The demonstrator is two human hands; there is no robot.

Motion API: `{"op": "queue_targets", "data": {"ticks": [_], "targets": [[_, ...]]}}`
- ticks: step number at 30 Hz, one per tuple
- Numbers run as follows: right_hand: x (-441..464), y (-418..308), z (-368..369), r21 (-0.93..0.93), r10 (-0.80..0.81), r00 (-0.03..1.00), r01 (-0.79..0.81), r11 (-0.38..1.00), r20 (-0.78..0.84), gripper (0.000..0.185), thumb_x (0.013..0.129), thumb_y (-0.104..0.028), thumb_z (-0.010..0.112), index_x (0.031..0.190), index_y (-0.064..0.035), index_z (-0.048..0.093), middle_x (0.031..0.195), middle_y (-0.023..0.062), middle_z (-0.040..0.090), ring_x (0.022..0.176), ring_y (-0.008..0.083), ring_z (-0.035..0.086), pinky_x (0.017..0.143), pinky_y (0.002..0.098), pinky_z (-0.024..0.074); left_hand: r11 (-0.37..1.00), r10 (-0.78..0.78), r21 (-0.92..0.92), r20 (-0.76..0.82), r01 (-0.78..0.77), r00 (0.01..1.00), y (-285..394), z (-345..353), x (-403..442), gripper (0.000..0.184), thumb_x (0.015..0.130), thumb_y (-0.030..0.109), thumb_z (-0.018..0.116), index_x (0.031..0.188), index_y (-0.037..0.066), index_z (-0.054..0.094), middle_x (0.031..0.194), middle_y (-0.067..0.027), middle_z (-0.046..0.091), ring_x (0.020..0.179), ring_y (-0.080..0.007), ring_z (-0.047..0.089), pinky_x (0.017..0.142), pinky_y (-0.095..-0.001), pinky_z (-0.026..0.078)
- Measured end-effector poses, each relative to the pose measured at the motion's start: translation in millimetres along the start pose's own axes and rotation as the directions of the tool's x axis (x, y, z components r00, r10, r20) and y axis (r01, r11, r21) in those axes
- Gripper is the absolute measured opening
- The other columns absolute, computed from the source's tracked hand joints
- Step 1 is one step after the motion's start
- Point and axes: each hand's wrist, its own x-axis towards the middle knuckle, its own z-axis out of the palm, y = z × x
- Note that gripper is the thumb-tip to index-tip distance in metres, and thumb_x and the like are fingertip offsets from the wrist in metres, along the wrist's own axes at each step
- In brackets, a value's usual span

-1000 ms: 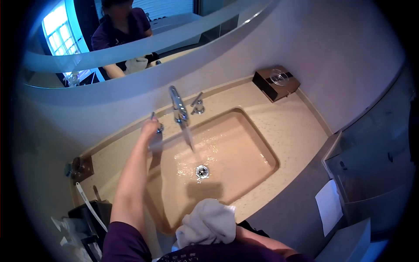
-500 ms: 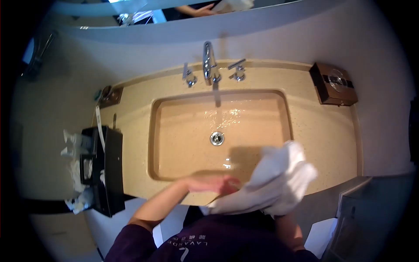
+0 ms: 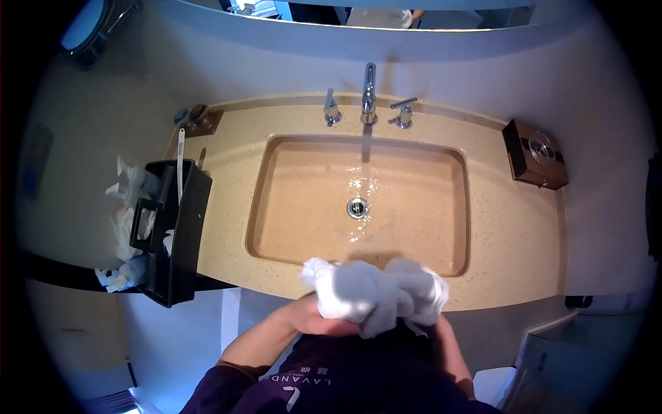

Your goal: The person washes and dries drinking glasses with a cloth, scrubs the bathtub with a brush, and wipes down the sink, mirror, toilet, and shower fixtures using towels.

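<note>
A bunched white towel [image 3: 376,293] is held up at the front edge of the sink, close to my body. My left hand [image 3: 318,319] grips its left side, the fingers partly covered by the folds. The right side of the towel hangs over my right hand [image 3: 436,326], which is closed on it and mostly hidden. Just beyond the towel lies the wet, beige sink [image 3: 255,200], with a metal drain [image 3: 357,208] in its floor.
A chrome faucet [image 3: 369,96] stands behind the sink between two handles. On the left, a black caddy [image 3: 186,234] holds spray bottles [image 3: 138,183], cloths and a white-handled tool [image 3: 181,162]. A brown box [image 3: 534,155] sits at the right end of the counter [image 3: 517,241].
My left hand, empty before, has taken hold of the towel. The towel has moved left and toward my body, and is now gathered between both hands. The view has shifted.
</note>
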Motion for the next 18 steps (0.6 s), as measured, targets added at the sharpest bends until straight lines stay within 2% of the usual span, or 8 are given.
{"op": "queue_targets", "data": {"ticks": [1, 4, 5, 8, 11, 13, 15, 18], "targets": [[-9, 4, 6, 0.011, 0.019, 1.0, -0.019, 1.0, 0.008, 0.049, 0.066, -0.026, 0.068, 0.104, -0.0015, 0.05, 0.1, 0.0086, 0.056, 0.094, 0.0206, 0.054, 0.079, 0.033, 0.0415, 0.987, 0.035, 0.156, -0.022, -0.031, 0.999, -3, 4, -8, 0.031, 0.076, 0.015, 0.066, 0.103, 0.003, 0.056, 0.089, -0.005, 0.06, 0.086, -0.0151, 0.054, 0.079, -0.0298, 0.042], [-57, 14, 11, 0.003, 0.082, 0.996, -0.082, 0.997, -0.028, 0.053, 0.066, -0.025, 0.069, 0.108, 0.0002, 0.049, 0.103, 0.0092, 0.056, 0.096, 0.0199, 0.054, 0.081, 0.0326, 0.0415, 0.883, -0.46, 0.137, 0.051, 0.45, 0.887, -39, 3, -46, 0.052, 0.069, 0.013, 0.069, 0.116, 0.005, 0.049, 0.115, -0.0084, 0.053, 0.107, -0.0203, 0.049, 0.091, -0.0333, 0.038], [-75, 16, 10, -0.001, 0.096, 0.994, -0.096, 0.995, -0.056, 0.055, 0.066, -0.025, 0.069, 0.11, 0.0008, 0.049, 0.105, 0.0093, 0.056, 0.097, 0.0197, 0.054, 0.082, 0.0324, 0.0415, 0.884, -0.463, 0.148, 0.129, 0.444, 0.877, -27, 7, -46, 0.043, 0.073, 0.013, 0.068, 0.112, 0.005, 0.052, 0.108, -0.0075, 0.055, 0.103, -0.0186, 0.051, 0.086, -0.0327, 0.04], [-135, 23, 3, -0.009, 0.114, 0.978, -0.117, 0.993, -0.173, 0.058, 0.066, -0.024, 0.069, 0.113, 0.0026, 0.048, 0.108, 0.0098, 0.056, 0.099, 0.0191, 0.054, 0.084, 0.032, 0.0416, 0.983, -0.183, 0.069, 0.334, 0.169, 0.925, -14, 24, -30, 0.031, 0.083, 0.021, 0.061, 0.108, 0.002, 0.055, 0.102, -0.0076, 0.058, 0.099, -0.0165, 0.051, 0.085, -0.0294, 0.04], [-195, 37, 13, 0.051, 0.05, 0.929, -0.034, 0.998, -0.366, 0.062, 0.067, -0.024, 0.07, 0.117, 0.0044, 0.047, 0.112, 0.0104, 0.056, 0.102, 0.0184, 0.054, 0.086, 0.0316, 0.0416, 0.989, -0.083, -0.047, 0.604, 0.139, 0.793, -22, 37, -3, 0.025, 0.087, 0.02, 0.056, 0.103, 0.001, 0.055, 0.098, -0.0094, 0.059, 0.094, -0.0178, 0.053, 0.083, -0.0295, 0.04], [-217, 39, 34, 0.21, -0.044, 0.784, 0.219, 0.953, -0.619, 0.066, 0.069, -0.021, 0.067, 0.124, 0.0042, 0.039, 0.117, 0.0116, 0.053, 0.103, 0.0209, 0.054, 0.088, 0.0333, 0.0427, 0.99, -0.023, -0.081, 0.726, 0.119, 0.687, -29, 46, 12, 0.022, 0.087, 0.019, 0.056, 0.101, 0.001, 0.056, 0.093, -0.0095, 0.06, 0.089, -0.0165, 0.054, 0.08, -0.0284, 0.041], [-231, 31, 48, 0.236, -0.058, 0.608, 0.392, 0.889, -0.792, 0.07, 0.072, -0.02, 0.065, 0.129, 0.0028, 0.031, 0.121, 0.0124, 0.049, 0.104, 0.0229, 0.054, 0.089, 0.035, 0.0432, 0.991, -0.068, -0.029, 0.738, 0.132, 0.672, -39, 46, 18, 0.02, 0.086, 0.017, 0.056, 0.1, 0.002, 0.057, 0.09, -0.0072, 0.06, 0.085, -0.0136, 0.053, 0.077, -0.0276, 0.042], [-259, 69, 43, 0.248, -0.022, 0.501, 0.467, 0.849, -0.865, 0.063, 0.078, -0.018, 0.062, 0.131, -0.0026, 0.031, 0.121, 0.0093, 0.048, 0.107, 0.0199, 0.05, 0.091, 0.0335, 0.0408, 0.738, -0.674, 0.236, 0.276, 0.632, 0.685, -47, 63, 11, 0.042, 0.081, 0.014, 0.06, 0.12, 0.006, 0.048, 0.111, -0.0067, 0.055, 0.103, -0.0157, 0.049, 0.087, -0.0301, 0.04]]}}
